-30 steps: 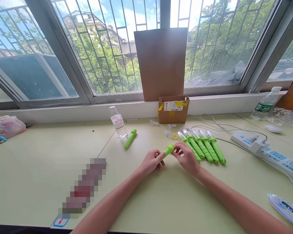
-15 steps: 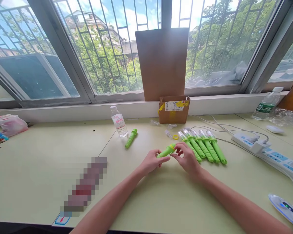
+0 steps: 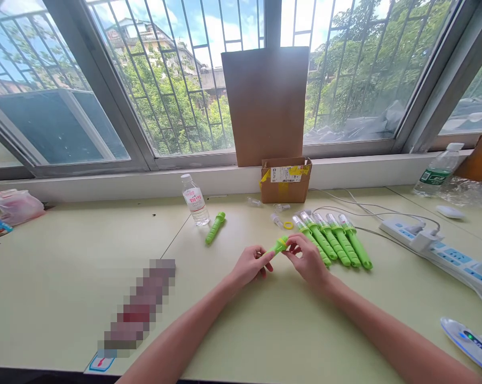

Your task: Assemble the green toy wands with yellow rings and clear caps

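Note:
Between my two hands is a green ridged plastic handle [image 3: 275,247], tilted with its collar end up to the right. My left hand [image 3: 252,265] wraps its lower part, hiding most of it. A yellow ring [image 3: 281,244] sits around the collar, and the fingertips of my right hand [image 3: 303,258] pinch at it. Another green handle [image 3: 215,228] without a clear cap lies farther left. Right beside my right hand, several green handles with clear caps [image 3: 340,240] lie in a row.
Behind my hands are a loose yellow ring [image 3: 288,225], a clear plastic cap [image 3: 276,220] and an open cardboard box [image 3: 285,181]. A water bottle [image 3: 195,200] stands at left. On the right, a power strip [image 3: 444,250] trails cables. A pixelated patch covers something at front left.
My left hand's fingers have slid up the handle and curled closer, covering more of it. My right fingertips have shifted slightly at the yellow ring. The other things stay put.

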Tool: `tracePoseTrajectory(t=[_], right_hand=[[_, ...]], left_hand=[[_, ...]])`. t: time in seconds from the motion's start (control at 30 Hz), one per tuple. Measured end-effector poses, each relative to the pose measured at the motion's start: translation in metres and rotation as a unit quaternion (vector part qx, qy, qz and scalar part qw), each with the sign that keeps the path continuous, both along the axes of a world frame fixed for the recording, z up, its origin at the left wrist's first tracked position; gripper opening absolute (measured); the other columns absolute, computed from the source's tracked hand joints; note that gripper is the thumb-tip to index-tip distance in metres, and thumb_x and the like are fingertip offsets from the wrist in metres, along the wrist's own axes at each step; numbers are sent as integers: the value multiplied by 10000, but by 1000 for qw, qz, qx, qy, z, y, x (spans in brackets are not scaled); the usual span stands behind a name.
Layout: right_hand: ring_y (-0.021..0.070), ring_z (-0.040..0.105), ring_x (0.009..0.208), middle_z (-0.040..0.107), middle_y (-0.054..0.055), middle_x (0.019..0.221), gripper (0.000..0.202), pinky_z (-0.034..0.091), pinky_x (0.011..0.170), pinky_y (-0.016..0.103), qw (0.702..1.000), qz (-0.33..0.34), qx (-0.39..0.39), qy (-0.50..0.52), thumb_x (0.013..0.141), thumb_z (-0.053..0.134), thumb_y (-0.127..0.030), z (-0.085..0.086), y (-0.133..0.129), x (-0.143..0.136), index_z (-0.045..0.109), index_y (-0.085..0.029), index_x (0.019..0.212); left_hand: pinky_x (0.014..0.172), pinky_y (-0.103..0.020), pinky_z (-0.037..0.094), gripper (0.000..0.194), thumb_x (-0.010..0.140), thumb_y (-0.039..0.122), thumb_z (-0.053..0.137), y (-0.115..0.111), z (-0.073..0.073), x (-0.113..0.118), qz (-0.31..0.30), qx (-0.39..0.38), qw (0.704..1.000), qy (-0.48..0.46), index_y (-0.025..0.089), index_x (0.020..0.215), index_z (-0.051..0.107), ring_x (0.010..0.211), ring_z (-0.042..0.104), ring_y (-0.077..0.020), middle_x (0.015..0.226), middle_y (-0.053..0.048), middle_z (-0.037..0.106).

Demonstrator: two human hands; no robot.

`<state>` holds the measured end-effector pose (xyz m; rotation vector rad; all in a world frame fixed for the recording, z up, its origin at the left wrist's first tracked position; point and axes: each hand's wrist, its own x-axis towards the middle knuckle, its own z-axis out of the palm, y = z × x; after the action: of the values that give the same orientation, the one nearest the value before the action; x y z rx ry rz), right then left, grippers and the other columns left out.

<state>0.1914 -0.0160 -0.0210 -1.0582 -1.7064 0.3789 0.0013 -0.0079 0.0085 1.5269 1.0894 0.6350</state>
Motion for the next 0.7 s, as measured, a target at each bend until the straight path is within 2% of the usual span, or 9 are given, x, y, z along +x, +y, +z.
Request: tracePoseTrajectory(t=[0.1, 0.17, 0.27, 0.4, 0.53, 0.7], right_hand=[[130, 559, 656, 556, 45, 924, 63, 526, 605, 307, 1000, 2, 0, -2, 824, 588, -232, -2, 1, 1, 533, -203, 827], [130, 560, 656, 558, 46, 928, 68, 528, 606, 309, 1000, 4, 0, -1, 828, 586, -252, -3, 1, 1, 538, -204, 830], [131, 561, 659, 562, 45, 922, 78, 533, 604, 307, 1000, 5, 3, 2, 831, 584, -268, -3, 0, 1, 541, -204, 828], [131, 561, 661, 568, 47, 917, 79, 540, 607, 308, 1000, 5, 9, 4, 834, 579, -270, 1, -2, -1, 540, -203, 822], [136, 565, 659, 569, 52, 915, 84, 545, 599, 314, 1000, 3, 5, 1, 835, 575, -280, 1, -1, -1, 542, -203, 827], [145, 575, 675, 573, 60, 930, 104, 555, 600, 324, 1000, 12, -2, 0, 839, 569, -310, -1, 1, 1, 556, -207, 844]], left_hand=[[359, -182, 295, 466, 811, 613, 433, 1, 0, -1, -29, -2, 1000, 7, 157, 785, 525, 439, 514, -89, 657, -25, 626], [364, -183, 278, 490, 826, 618, 395, 2, 0, -2, -36, 12, 999, 15, 152, 768, 537, 392, 430, -66, 563, 15, 555], [382, -176, 256, 446, 778, 604, 504, 1, 0, -2, -12, 41, 999, 29, 158, 787, 528, 383, 348, -48, 484, 64, 470], [399, -165, 278, 421, 692, 535, 653, -1, 0, -2, 18, 48, 998, 33, 182, 828, 469, 405, 398, -57, 497, 64, 535], [354, -180, 281, 418, 730, 574, 583, 0, 0, -1, 12, 17, 1000, 13, 181, 807, 461, 353, 414, -57, 621, 2, 634], [356, -188, 311, 458, 753, 622, 508, 0, 0, 0, -2, 2, 1000, 2, 166, 782, 515, 437, 533, -94, 684, -24, 644]])
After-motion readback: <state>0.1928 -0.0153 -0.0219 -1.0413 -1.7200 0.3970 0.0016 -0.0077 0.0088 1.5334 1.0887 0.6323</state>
